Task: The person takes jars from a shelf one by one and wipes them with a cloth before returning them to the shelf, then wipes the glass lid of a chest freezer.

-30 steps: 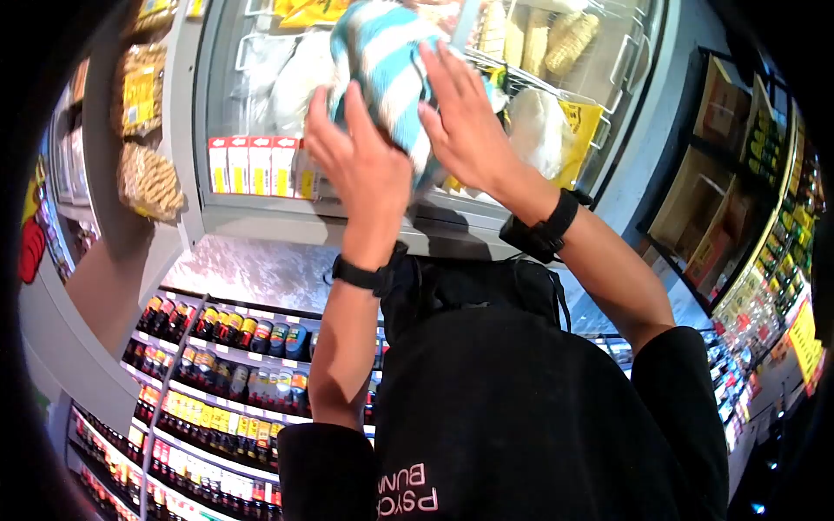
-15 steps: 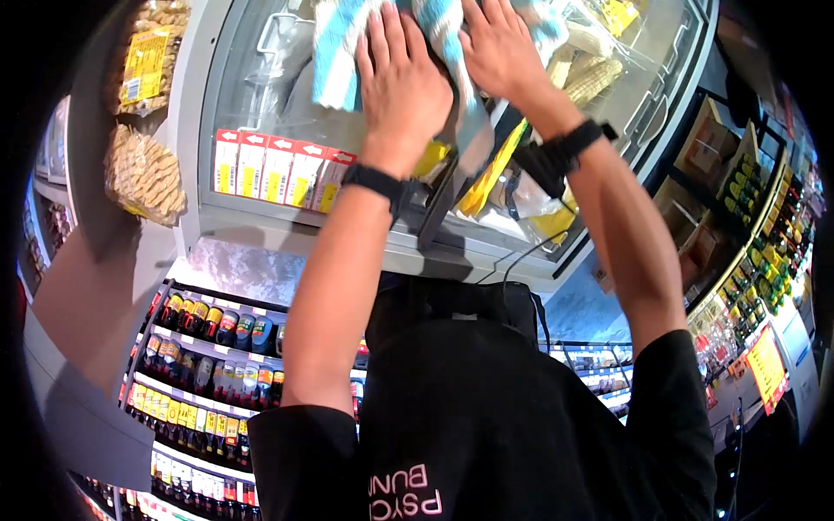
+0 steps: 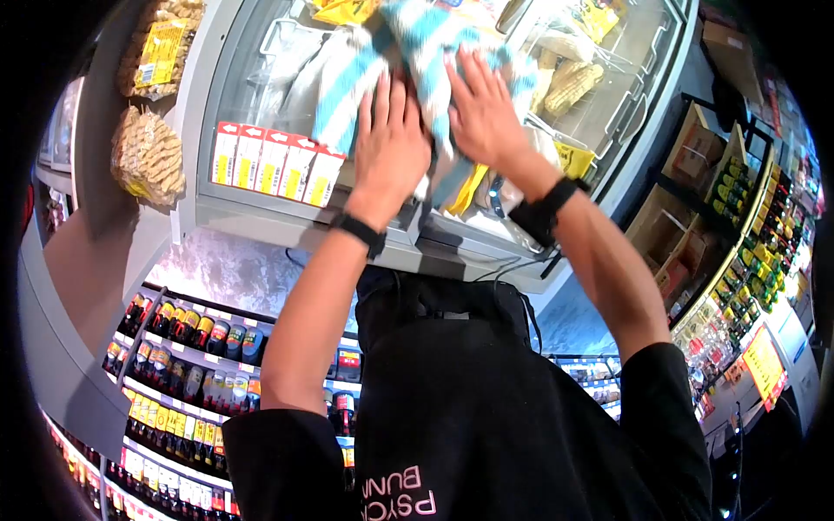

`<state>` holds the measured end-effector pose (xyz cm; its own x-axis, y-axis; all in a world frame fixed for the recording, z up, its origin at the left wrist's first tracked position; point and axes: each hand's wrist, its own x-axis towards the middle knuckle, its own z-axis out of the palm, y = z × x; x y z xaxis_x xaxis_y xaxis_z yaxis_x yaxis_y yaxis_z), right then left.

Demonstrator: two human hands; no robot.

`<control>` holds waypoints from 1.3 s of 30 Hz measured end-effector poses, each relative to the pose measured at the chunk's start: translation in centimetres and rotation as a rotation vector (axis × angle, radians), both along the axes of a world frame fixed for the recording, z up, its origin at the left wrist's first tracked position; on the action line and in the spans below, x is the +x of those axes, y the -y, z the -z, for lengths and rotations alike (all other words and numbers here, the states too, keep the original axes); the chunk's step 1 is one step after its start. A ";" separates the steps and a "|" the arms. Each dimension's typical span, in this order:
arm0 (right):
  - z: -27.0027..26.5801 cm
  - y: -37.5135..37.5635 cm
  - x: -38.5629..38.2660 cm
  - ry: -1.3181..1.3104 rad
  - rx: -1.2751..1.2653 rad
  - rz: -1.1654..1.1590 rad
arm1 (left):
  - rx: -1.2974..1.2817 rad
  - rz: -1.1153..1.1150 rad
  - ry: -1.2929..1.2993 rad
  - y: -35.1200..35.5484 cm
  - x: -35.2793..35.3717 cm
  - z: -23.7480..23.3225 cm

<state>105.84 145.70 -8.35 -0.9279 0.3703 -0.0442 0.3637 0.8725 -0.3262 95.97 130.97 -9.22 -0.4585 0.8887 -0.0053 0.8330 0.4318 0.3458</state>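
Observation:
A blue-and-white striped cloth (image 3: 343, 95) lies bunched on the glass top of a chest freezer (image 3: 300, 213). My left hand (image 3: 393, 148) rests flat on the cloth's near part, fingers stretched out. Beside it, my right hand (image 3: 486, 113) presses on the cloth's right part with its fingers extended and slightly spread. Neither hand is wrapped round anything. Through the glass, bagged corn cobs (image 3: 572, 87) and other packed goods show to the right of my right hand.
Red-and-white price labels (image 3: 274, 163) line the freezer's near left edge. Bags of peanut-like snacks (image 3: 148, 156) hang to the left. Bottle shelves (image 3: 195, 382) stand at lower left, with cardboard boxes (image 3: 665, 221) at right. A thin black cable (image 3: 517, 263) runs by the freezer's near edge.
Both hands have slid with the cloth over the glass toward the freezer's near edge. More of the cloth's far part shows now, and the view has shifted slightly.

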 end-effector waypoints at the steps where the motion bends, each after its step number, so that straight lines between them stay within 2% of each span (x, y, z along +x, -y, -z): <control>1: -0.6 1.0 1.4 0.068 -0.047 -0.003 | -0.015 0.007 0.054 1.3 1.2 -0.1; 6: -2.1 3.2 2.8 0.246 -0.083 0.011 | -0.072 0.040 0.030 2.9 2.5 -1.5; 11: -1.4 2.7 2.8 0.172 -0.048 -0.024 | 0.056 0.013 0.041 3.0 2.3 -1.4; 15: -0.4 3.8 3.7 0.061 -0.017 0.018 | 0.042 -0.014 0.019 3.2 3.5 -1.3; 17: -0.1 5.8 5.0 0.058 -0.011 0.024 | 0.048 -0.055 -0.009 4.2 5.6 -1.5; 24: -2.2 13.5 15.3 0.194 -0.169 0.008 | -0.091 0.123 0.007 12.3 12.7 -3.0; 27: -2.0 14.6 17.3 0.142 -0.213 0.070 | -0.088 0.114 0.124 12.3 13.4 -3.4; 37: -1.5 14.4 17.1 0.130 -0.194 0.092 | -0.063 0.138 -0.086 10.9 12.7 -1.7; 39: -1.4 14.7 16.8 0.148 -0.193 0.135 | -0.081 0.145 -0.025 10.0 11.6 -1.7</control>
<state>122.60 131.05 -6.92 -0.8489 0.4616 -0.2573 0.5285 0.7399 -0.4162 107.52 120.96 -7.55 -0.3265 0.9426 -0.0694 0.8965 0.3321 0.2933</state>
